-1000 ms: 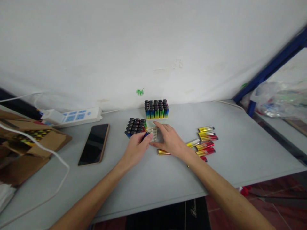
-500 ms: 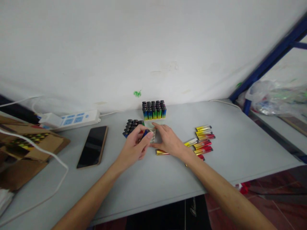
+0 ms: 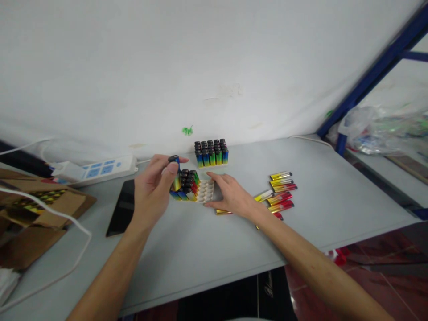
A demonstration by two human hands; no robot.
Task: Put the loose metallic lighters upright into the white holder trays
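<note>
Between the thumb and fingers of my left hand (image 3: 153,189) is an upright lighter (image 3: 176,174) with a black top and a blue-to-yellow body. It is over the left part of a white tray (image 3: 205,191), whose right part shows bare slots. Several black-topped lighters (image 3: 187,178) stand in the tray's left part. My right hand (image 3: 232,194) grips the tray's right end between thumb and fingers. A full block of upright lighters (image 3: 211,154) stands behind, near the wall. Loose yellow, red and silver lighters (image 3: 281,201) lie to the right of my right hand.
On the left are a black phone (image 3: 121,211), partly behind my left hand, a white power strip (image 3: 107,171), a cardboard box (image 3: 63,205) and a white cable (image 3: 78,218). A blue metal frame (image 3: 364,84) and plastic bags (image 3: 374,133) are at the right.
My left hand has moved left from the tray's bare slots with the lighter, which is now upright. The tray shows more. My right hand stays at the tray's end; the view has shifted slightly.
</note>
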